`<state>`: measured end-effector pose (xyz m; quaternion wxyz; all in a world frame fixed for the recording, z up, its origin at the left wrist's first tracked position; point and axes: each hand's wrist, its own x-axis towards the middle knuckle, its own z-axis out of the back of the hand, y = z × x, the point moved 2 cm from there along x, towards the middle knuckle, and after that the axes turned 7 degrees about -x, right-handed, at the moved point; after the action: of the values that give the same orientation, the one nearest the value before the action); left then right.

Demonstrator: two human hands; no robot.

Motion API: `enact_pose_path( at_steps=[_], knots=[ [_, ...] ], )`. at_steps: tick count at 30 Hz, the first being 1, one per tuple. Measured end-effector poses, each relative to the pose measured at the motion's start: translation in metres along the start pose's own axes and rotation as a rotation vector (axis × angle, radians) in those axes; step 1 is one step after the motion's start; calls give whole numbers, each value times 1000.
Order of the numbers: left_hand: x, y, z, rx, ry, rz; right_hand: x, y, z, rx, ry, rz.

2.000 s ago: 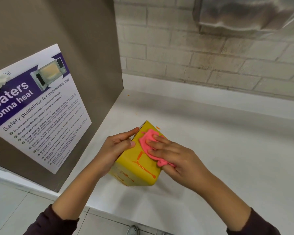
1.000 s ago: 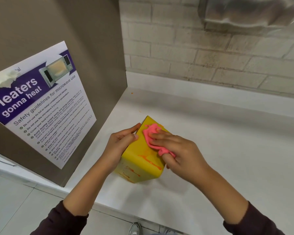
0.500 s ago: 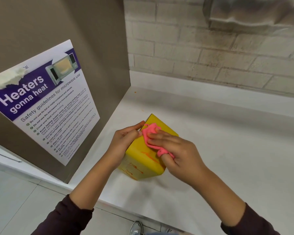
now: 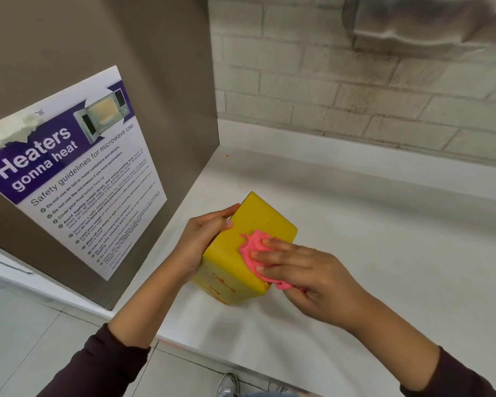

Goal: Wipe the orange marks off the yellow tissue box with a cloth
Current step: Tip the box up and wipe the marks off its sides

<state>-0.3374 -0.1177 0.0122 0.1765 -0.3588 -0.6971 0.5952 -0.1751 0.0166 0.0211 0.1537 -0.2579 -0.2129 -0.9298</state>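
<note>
A yellow tissue box (image 4: 258,222) stands tilted on the white counter (image 4: 384,230). My left hand (image 4: 201,242) grips its left side, thumb over the top edge. My right hand (image 4: 301,273) presses a crumpled pink cloth (image 4: 254,247) flat against the box's upper face near its right lower edge. That upper face looks plain yellow where it shows. Orange marks (image 4: 221,283) run across the lower front face, below the cloth.
A brown side panel (image 4: 155,81) with a microwave safety poster (image 4: 78,173) rises just left of the box. A brick wall (image 4: 355,90) backs the counter, with a metal fixture (image 4: 424,21) high on the right. The counter's front edge is close below my arms.
My right hand has slid the pink cloth down from the box's top corner toward its lower right edge. The orange streaks on the upper face are gone. My left hand keeps its grip.
</note>
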Motion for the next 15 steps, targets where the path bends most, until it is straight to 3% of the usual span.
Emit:
enact_pose_path(
  at_steps=[7, 11, 15],
  knots=[
    [0, 2, -2, 29, -21, 26, 6, -21, 3, -6, -234, -338],
    [-1, 4, -4, -1, -76, -5, 7, 3, -13, -35, -260, -334],
    [-3, 3, -3, -32, -87, -36, 6, 25, -24, 79, -257, -200]
  ],
)
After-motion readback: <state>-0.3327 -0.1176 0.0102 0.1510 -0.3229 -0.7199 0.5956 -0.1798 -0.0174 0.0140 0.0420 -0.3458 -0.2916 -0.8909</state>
